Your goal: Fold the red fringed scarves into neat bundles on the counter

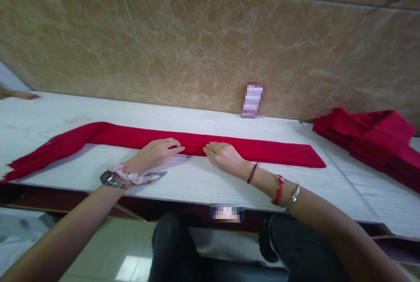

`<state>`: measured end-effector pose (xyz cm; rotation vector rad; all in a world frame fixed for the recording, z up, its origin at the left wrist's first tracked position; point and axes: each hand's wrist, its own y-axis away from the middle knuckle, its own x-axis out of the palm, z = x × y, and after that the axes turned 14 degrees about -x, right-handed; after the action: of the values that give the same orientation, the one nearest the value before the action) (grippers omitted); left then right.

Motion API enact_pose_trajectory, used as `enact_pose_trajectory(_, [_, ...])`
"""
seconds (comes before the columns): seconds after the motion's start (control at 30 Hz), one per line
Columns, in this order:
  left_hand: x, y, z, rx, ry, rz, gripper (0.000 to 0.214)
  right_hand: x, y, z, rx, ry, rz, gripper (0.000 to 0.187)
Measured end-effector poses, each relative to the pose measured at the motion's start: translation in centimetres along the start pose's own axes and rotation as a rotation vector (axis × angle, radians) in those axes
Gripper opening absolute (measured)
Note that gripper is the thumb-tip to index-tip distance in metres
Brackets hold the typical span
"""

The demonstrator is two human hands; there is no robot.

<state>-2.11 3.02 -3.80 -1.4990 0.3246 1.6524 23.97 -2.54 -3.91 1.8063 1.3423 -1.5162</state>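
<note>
A long red scarf (pixel 275 149), folded into a narrow strip, lies across the white table with its fringed end bent toward the lower left. Near the middle of its front edge, my left hand (pixel 155 154) rests with the fingers curled and closed on the cloth. My right hand (pixel 223 156) is a short way to the right, its fingers pressed together on the same edge. A strip of scarf shows between the two hands. The undersides of both hands are hidden, so how much cloth they hold does not show.
A pile of folded red cloth (pixel 370 137) sits at the right on the white table (pixel 197 185). A blurred-out phone-shaped object (pixel 252 100) leans against the brown marbled wall (pixel 203 45) behind. Below the table's front edge are my knees (pixel 173 242).
</note>
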Motion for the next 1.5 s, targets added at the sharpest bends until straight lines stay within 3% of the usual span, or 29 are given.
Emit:
enact_pose_trajectory(0.2, [0.2,1.4,1.7,-0.036,-0.09,0.008,0.04,-0.2,-1.4,0.6,-0.03,-0.003,0.15,0.024])
enact_pose_trajectory(0.43, [0.0,3.8,4.5,-0.074,-0.204,0.038,0.04,1.3,-1.0,0.1,-0.14,0.059,0.03,0.026])
enact_pose_trajectory(0.63, [-0.3,3.4,3.8,-0.069,-0.189,0.047,0.034,0.6,-1.9,0.1,-0.063,-0.056,0.017,0.02])
enact_pose_trajectory(0.77, [-0.5,3.5,3.8,-0.11,-0.187,-0.009,0.032,0.1,-5.2,0.8,0.012,-0.131,-0.024,0.019])
enact_pose_trajectory(0.97, [-0.6,4.7,4.9,-0.087,-0.229,-0.037,0.031,1.2,-9.2,1.8,0.04,-0.133,0.083,0.022])
enact_pose_trajectory(1.17, [-0.1,4.8,5.0,-0.094,-0.224,-0.068,0.027,1.4,-8.7,1.5,0.028,-0.113,0.075,0.021])
enact_pose_trajectory(1.37, [-0.1,4.6,5.1,-0.087,-0.217,0.038,0.035,1.6,-8.2,1.5,-0.109,-0.067,0.051,0.021])
enact_pose_trajectory(1.5, [-0.5,4.3,5.0,-0.096,-0.205,0.048,0.035,1.6,-8.3,1.5,-0.113,-0.04,-0.006,0.022])
